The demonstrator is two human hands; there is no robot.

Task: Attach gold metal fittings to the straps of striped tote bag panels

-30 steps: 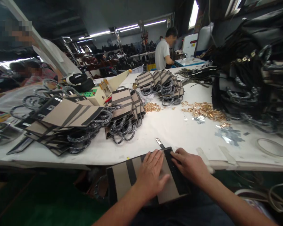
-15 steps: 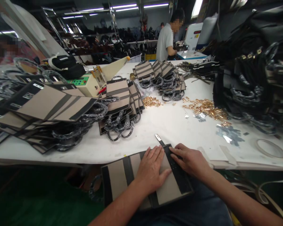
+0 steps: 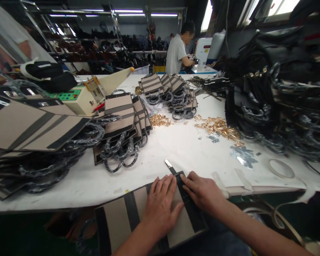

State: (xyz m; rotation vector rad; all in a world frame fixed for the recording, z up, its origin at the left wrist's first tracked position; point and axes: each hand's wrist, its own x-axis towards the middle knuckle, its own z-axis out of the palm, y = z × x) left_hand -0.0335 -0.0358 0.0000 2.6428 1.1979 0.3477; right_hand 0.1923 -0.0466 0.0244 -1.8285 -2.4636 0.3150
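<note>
A beige and black bag panel (image 3: pixel 112 221) lies over the near table edge and my lap. A short black strap with a shiny metal tip (image 3: pixel 169 164) sticks out from its far edge. My left hand (image 3: pixel 161 204) rests flat on the beige part, fingers stretched out and thumb spread. At the panel's far right corner, my right hand (image 3: pixel 202 190) has its fingers bent and pressed together on the black band. Its fingertips touch that band beside the strap; whatever lies under them is hidden.
Stacked bag panels with plastic-wrapped handles (image 3: pixel 120 115) stand left and at the back. Small gold fittings (image 3: pixel 218 127), thin metal plates (image 3: pixel 244 156) and a tape roll (image 3: pixel 281 168) lie right. Black bags (image 3: pixel 256 103) are heaped there. A co-worker (image 3: pixel 176 53) stands behind the table.
The camera view has turned slightly right and up, so the table things appear shifted left and lower. Both hands stay at nearly the same places on the panel.
</note>
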